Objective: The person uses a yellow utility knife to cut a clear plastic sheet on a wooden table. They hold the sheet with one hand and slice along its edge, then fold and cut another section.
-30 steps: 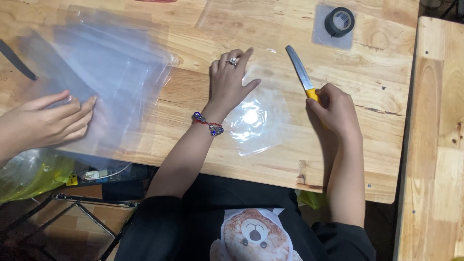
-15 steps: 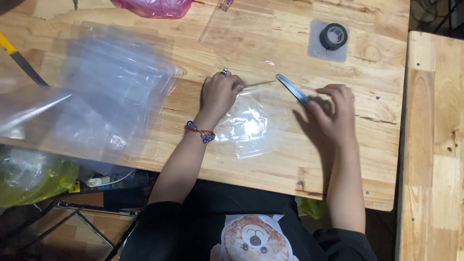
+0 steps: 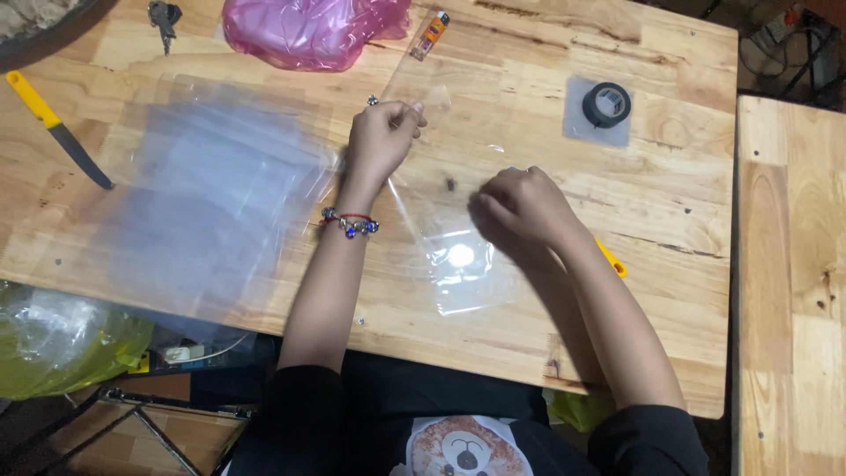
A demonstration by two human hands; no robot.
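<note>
Left hand (image 3: 381,132) pinched on clear sheet's (image 3: 445,229) far edge, keeping it taut; right hand (image 3: 520,204) curled, pressing it flat to tabletop (image 3: 670,203), yellow handle (image 3: 612,258) beneath.

Clear plastic bag (image 3: 441,211) flat on counter (image 3: 670,203) centre, top edge pinched by left hand (image 3: 379,141), right hand (image 3: 520,207) pressing on it; stack of clear bags (image 3: 211,194) at left; crumpled pink bag (image 3: 308,31) at far edge; yellow-green bag (image 3: 62,339) below counter's left corner
</note>
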